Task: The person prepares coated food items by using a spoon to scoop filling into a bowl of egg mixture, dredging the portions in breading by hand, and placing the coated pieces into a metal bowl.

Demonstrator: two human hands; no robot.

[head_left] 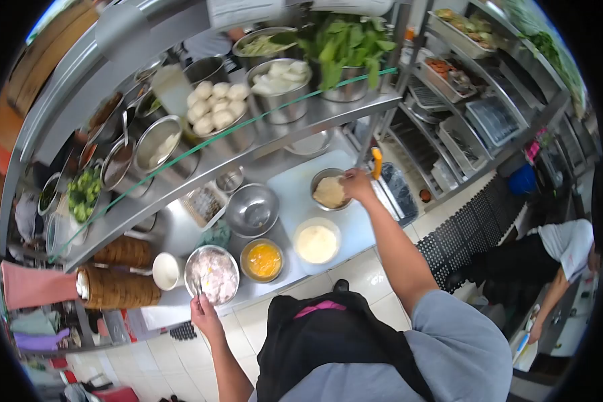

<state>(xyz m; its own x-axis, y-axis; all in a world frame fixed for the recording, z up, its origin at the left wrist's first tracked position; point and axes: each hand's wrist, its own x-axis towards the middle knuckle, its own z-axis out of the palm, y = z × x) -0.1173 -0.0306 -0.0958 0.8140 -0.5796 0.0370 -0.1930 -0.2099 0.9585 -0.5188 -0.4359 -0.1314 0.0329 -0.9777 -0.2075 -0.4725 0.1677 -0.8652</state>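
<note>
My left hand [206, 316] is closed at the near rim of a metal bowl of pale pink raw meat [214, 273]. A thin, dark metallic shape shows just above its fingers; I cannot make out what it is. Stretched out to the far right, my right hand [360, 185] grips the rim of a metal bowl [314, 181] of tan crumbs [330, 192], fingertips at its inner edge. Between the hands stand a bowl of beaten egg [262, 260] and a bowl of cream-coloured powder [317, 244]. A light blue cutting board [289, 179] lies under the right-hand bowls.
Behind these stands an empty metal bowl [252, 210]. A raised steel shelf [264, 146] holds pots of white balls [216, 107], leafy greens [348, 50] and broccoli [85, 193]. Bamboo steamers [117, 287] and a white cup [168, 271] stand left. Another person [549, 251] works at far right.
</note>
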